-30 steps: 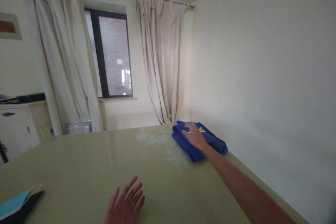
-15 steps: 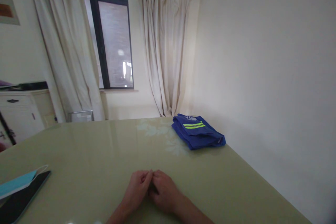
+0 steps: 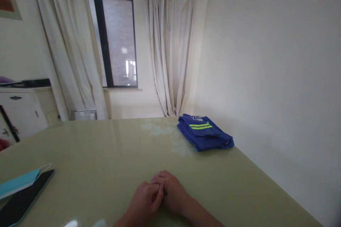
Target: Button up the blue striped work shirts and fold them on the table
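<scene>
My left hand and my right hand rest together on the front part of the glossy greenish table. The left fingers are curled in, with the thumb lying along them. Curled as well, my right hand presses against the left, its fingers reaching over the left fingertips. No object shows in either hand, though the palms are hidden. Farther back, by the right wall, lies a folded blue cloth item with two yellow-green stripes and white lettering, apart from both hands.
At the left edge a light-blue face mask lies partly over a flat black phone-like slab. A white cabinet stands beyond the table at left. The right wall borders the table; curtains hang behind.
The hands have shifted against each other: the right now reaches farther forward over the left fingers, and the left sits lower. The whole view has moved slightly.
</scene>
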Available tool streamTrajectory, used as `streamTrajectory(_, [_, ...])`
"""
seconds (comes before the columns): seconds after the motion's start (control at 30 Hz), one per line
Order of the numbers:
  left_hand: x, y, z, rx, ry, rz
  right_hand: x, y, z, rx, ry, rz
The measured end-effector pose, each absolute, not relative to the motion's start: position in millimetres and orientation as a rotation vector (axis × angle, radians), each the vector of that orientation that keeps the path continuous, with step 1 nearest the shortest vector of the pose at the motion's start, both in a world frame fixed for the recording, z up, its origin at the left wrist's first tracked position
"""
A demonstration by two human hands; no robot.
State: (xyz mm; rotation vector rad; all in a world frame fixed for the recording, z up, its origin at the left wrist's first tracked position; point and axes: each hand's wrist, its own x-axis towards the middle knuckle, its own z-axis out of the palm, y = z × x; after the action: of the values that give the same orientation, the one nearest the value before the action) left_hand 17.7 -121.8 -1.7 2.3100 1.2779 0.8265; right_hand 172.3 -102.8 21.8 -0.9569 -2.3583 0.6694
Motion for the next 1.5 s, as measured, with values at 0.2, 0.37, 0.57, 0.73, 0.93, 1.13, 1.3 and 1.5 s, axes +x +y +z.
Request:
streamTrajectory(0.2, [18,-123,0,2.373,1.282,0.801,174,-103,19,-0.924,-2.251,0.775])
streamTrajectory(0.37, [18,-124,1,2.378,1.27,0.788,174,-101,17,-0.936,-2.243,0.788])
streamTrajectory(0.57, [17,-122,-3,2.38,1.252,0.807,174,-101,14,-0.943,-2.238,0.764])
streamTrajectory(0.73, [18,-123,-2,2.396,1.262,0.818,173,-101,13,-0.941,-2.239,0.755])
streamTrajectory(0.93, [17,-122,-4,2.397,1.261,0.813,174,-100,14,-0.909,-2.238,0.745])
streamTrajectory(1.13, [18,-122,-2,2.401,1.24,0.843,173,-105,10,-0.942,-2.266,0.671])
streamTrajectory(1.3, [19,-117,-3,2.355,1.271,0.833,200,-79,27,-1.331,-2.055,0.102])
streamTrajectory(1.5, [21,-114,0,2.284,1.248,0.856,282,10,71,-1.976,-1.664,-0.369])
